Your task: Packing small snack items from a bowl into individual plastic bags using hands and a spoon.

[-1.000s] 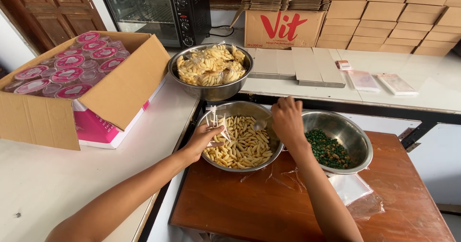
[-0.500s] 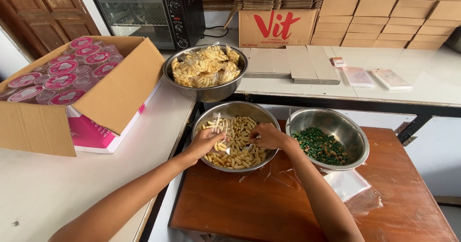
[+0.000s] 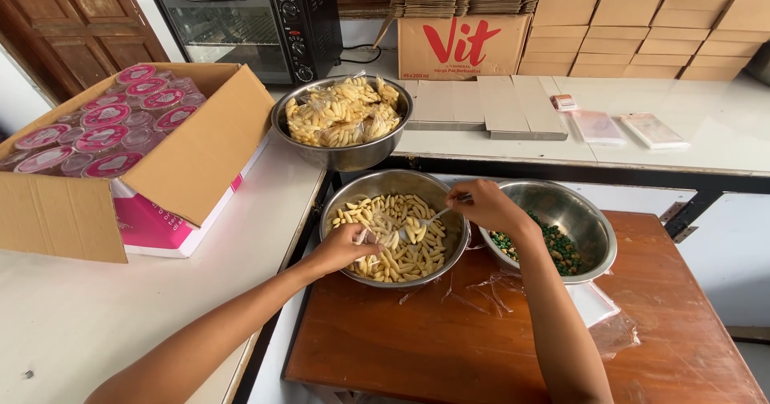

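Left hand (image 3: 346,248): at the lower left rim of the middle steel bowl (image 3: 353,191), fingers closed on a small clear plastic bag (image 3: 370,234) held over the snacks.
Right hand (image 3: 488,208): at the bowl's right rim, fingers pinched narrow on the handle of a spoon (image 3: 429,218) that reaches down and left toward the bag.
Snacks (image 3: 401,244): pale yellow finger-shaped sticks filling the middle bowl, at the centre of the frame.
Green bowl (image 3: 589,224): second steel bowl just right of the first, touching or nearly so, with dark green pieces inside.
Back bowl (image 3: 345,157): upper centre, on the white desk (image 3: 88,324), heaped with filled clear packets.
Wooden desk (image 3: 481,348): brown top carrying the two front bowls; loose clear bags (image 3: 597,308) lie by the green bowl.
Open carton (image 3: 192,147): upper left, holding sealed cups with pink lids.
Oven (image 3: 249,19): black, top left centre.
Folded boxes (image 3: 642,19): stacked at top right.
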